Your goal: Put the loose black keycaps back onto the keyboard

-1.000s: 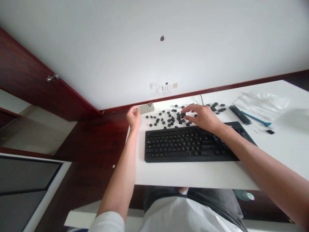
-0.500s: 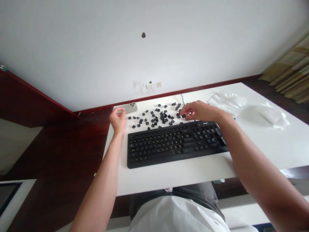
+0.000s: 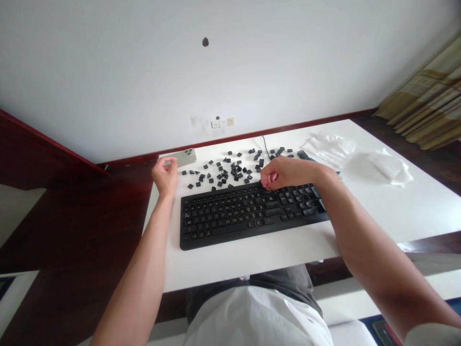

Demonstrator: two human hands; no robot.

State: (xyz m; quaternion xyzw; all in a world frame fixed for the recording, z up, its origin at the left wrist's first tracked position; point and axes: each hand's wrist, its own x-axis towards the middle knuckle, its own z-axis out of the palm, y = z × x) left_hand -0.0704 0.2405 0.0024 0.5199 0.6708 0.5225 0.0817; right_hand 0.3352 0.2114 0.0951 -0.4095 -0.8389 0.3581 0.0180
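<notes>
A black keyboard lies on the white table, with bare sockets showing among its keys. Behind it several loose black keycaps are scattered. My right hand is over the keyboard's back edge, thumb and fingers pinched; a black keycap showed at these fingertips a moment ago, but the fingers mostly hide it now. My left hand is raised at the table's left edge, fingers curled and thumb and forefinger brought together; whatever it may hold is hidden. Beside that hand lies a phone with its cameras up.
Crumpled clear plastic bags lie on the right of the table. A dark and blue object is partly hidden behind my right forearm. A cable runs off the back edge towards the wall sockets.
My right hand has moved from the loose keycaps to the keyboard's back edge. My left hand keeps its pose beside the phone. The whole view has shifted slightly.
</notes>
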